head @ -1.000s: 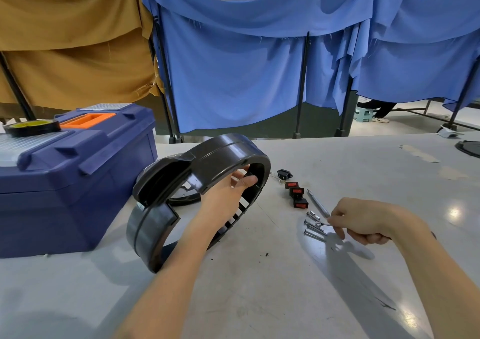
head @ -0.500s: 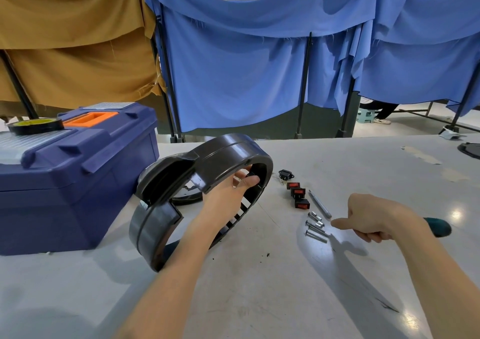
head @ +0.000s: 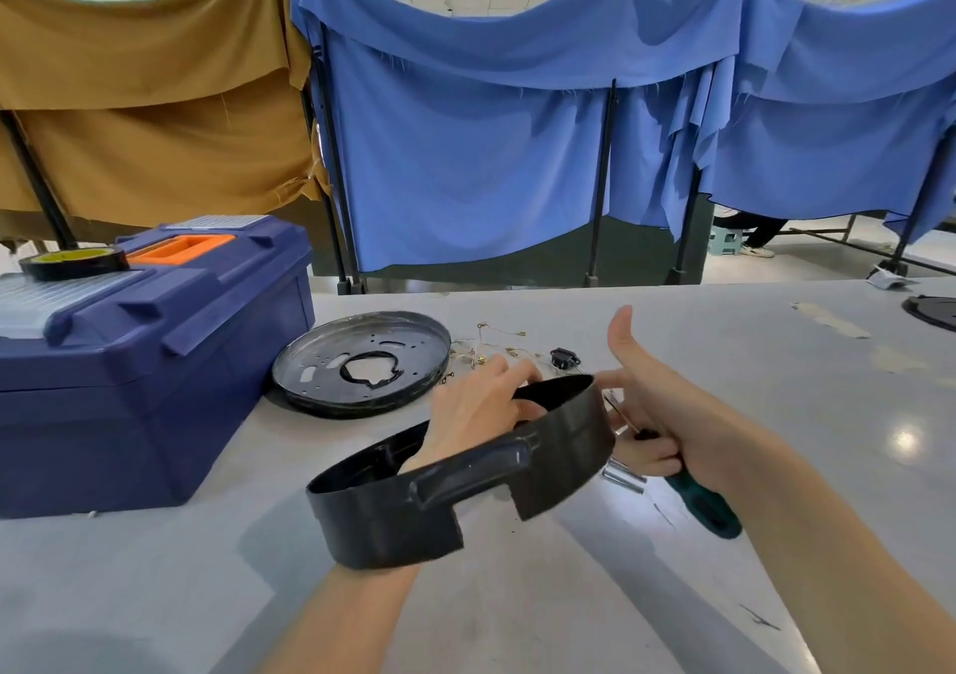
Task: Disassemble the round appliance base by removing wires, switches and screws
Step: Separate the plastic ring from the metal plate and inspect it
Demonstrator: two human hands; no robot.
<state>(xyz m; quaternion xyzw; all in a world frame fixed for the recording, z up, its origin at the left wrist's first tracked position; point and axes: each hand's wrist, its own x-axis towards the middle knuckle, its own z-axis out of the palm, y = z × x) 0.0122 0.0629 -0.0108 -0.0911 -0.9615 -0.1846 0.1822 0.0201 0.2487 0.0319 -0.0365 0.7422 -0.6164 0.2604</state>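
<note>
Spreading across the lower half of the frame, a pale grey worktop [head: 155,580] has a smooth, slightly glossy face with light glare at the right. Behind it hang one tan cloth [head: 145,120] at upper left and blue cloths [head: 465,166] across the centre and right, draped over black poles. A ceiling of white tiles shows above them.

One dark blue plastic toolbox [head: 129,373] stands at the left, boxy with moulded ridges and an orange handle [head: 178,248]. One roll of black tape [head: 72,262] lies on its lid.

One round metal plate [head: 362,363], shallow and dull grey with punched holes and a ragged central cutout, lies flat just right of the toolbox. Thin wires [head: 491,347] with small brass ends sprawl beside it, and one small black socket [head: 564,359] sits right of them.

The black plastic ring [head: 465,497] of the appliance base is at centre frame, tilted and raised above the worktop. It is matte, with a moulded handle bar and a notch in its near wall. The left hand [head: 481,415] reaches up through it, its fingers [head: 517,376] curled over the far rim, grasping it.

The right hand [head: 667,415], right of the ring, has its thumb up and forefinger out. Its lower fingers clench one green-handled screwdriver [head: 706,508]. Short silver metal pieces [head: 623,477] lie just under that hand; I cannot count them.
</note>
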